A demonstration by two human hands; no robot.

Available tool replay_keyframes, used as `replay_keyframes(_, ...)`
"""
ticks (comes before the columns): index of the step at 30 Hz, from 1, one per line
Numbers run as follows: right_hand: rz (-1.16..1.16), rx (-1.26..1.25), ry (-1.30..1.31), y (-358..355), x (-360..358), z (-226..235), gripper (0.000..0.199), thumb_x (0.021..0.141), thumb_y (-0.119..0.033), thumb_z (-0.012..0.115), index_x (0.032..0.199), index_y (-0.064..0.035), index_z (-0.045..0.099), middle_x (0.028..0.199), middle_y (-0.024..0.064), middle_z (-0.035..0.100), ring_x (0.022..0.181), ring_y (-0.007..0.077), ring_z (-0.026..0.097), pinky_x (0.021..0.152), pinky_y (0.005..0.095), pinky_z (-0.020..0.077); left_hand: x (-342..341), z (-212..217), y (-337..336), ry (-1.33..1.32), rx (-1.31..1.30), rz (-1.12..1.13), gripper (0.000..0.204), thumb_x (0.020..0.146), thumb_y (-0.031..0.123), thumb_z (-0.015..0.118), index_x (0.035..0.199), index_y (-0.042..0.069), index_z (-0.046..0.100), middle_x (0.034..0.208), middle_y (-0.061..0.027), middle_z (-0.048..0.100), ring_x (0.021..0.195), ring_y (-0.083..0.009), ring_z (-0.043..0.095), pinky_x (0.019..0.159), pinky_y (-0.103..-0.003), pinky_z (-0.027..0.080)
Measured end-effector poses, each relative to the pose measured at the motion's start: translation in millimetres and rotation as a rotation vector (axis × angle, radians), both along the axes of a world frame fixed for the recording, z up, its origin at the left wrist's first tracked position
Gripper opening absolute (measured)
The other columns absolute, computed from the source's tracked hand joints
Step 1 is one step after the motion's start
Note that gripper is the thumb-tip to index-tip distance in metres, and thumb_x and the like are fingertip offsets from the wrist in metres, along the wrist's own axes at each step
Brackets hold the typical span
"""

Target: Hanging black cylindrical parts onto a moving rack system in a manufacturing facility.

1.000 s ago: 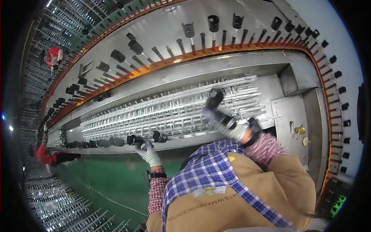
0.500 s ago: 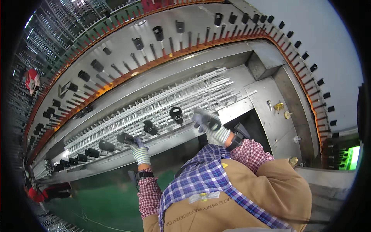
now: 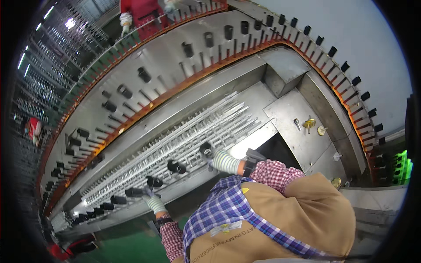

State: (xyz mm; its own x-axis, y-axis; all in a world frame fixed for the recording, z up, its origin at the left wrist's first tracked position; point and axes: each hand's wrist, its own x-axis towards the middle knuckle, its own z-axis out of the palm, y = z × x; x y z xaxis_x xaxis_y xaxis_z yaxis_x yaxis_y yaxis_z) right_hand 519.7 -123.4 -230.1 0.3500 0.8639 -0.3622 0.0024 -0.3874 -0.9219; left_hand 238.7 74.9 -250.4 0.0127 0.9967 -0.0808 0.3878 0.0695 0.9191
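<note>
right hand (image 3: pixel 223 161): gripping black cup (image 3: pixel 206 149), now brought nearer cup row (image 3: pixel 176 166), seemingly lengthening it; left hand (image 3: pixel 153 200): at left cup (image 3: pixel 133 192), grip unclear.

Cups (image 3: pixel 176 167) along near edge of racks (image 3: pixel 175 141); rail (image 3: pixel 186 83) behind; 2 discs (image 3: pixel 309 124) right, on panel (image 3: pixel 285 113).

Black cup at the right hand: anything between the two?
Nothing visible: the right hand is right at the black cup, with no other object between. The metal racks lie beyond the cup. Finger contact is too blurred to confirm.
</note>
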Motion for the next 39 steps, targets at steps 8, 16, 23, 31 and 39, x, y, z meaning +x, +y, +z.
replay_keyframes(8, 0.710, 0.255, -0.380, -21, 78, 120, 0.036, 0.087, -0.030, 0.043, 0.109, -0.0010, 0.046, 0.094, 0.0165, 0.056, 0.087, 0.0207, 0.052, 0.078, 0.0295, 0.0422, -32, -68, 36, 0.154, 0.073, 0.112, 0.058, 0.087, 0.029, 0.046, 0.132, 0.002, 0.022, 0.122, -0.0170, 0.043, 0.103, -0.0235, 0.047, 0.086, -0.032, 0.038)
replay_keyframes(16, -0.786, 0.284, -0.513, 61, 394, 88, 0.049, 0.077, -0.028, 0.055, 0.113, 0.0035, 0.046, 0.099, 0.0186, 0.059, 0.083, 0.0220, 0.060, 0.072, 0.0278, 0.0450, -35, -79, 40, -0.156, -0.072, 0.273, 0.038, 0.078, 0.014, 0.059, 0.112, 0.014, 0.042, 0.092, -0.0022, 0.053, 0.068, -0.0134, 0.052, 0.056, -0.027, 0.047)
replay_keyframes(23, -0.682, 0.546, -0.309, 108, 328, 151, 0.023, 0.080, -0.027, 0.058, 0.076, -0.0043, 0.059, 0.063, 0.0037, 0.058, 0.048, 0.0112, 0.053, 0.043, 0.0239, 0.0399, -78, -96, 30, 0.060, 0.052, 0.247, 0.042, 0.080, 0.017, 0.058, 0.118, 0.014, 0.042, 0.098, -0.0052, 0.053, 0.074, -0.0154, 0.054, 0.056, -0.028, 0.048)
replay_keyframes(31, -0.325, -0.077, -0.159, -39, 125, 89, 0.042, 0.078, -0.047, 0.053, 0.077, -0.0057, 0.052, 0.054, 0.0020, 0.050, 0.043, 0.0113, 0.046, 0.040, 0.0264, 0.0372, 8, -32, 18, 0.019, -0.069, 0.203, 0.037, 0.082, 0.006, 0.051, 0.117, 0.001, 0.041, 0.115, -0.0106, 0.049, 0.093, -0.0174, 0.048, 0.085, -0.029, 0.038)
replay_keyframes(39, -0.481, -0.178, -0.385, -34, 50, 51, 0.046, 0.080, -0.050, 0.048, 0.089, -0.0061, 0.057, 0.056, 0.0075, 0.055, 0.051, 0.0175, 0.055, 0.048, 0.0305, 0.0422, 2, -4, 35, 0.450, -0.149, -0.038, 0.053, 0.084, 0.030, 0.050, 0.119, -0.007, 0.037, 0.108, -0.0208, 0.051, 0.096, -0.0272, 0.050, 0.081, -0.034, 0.040)
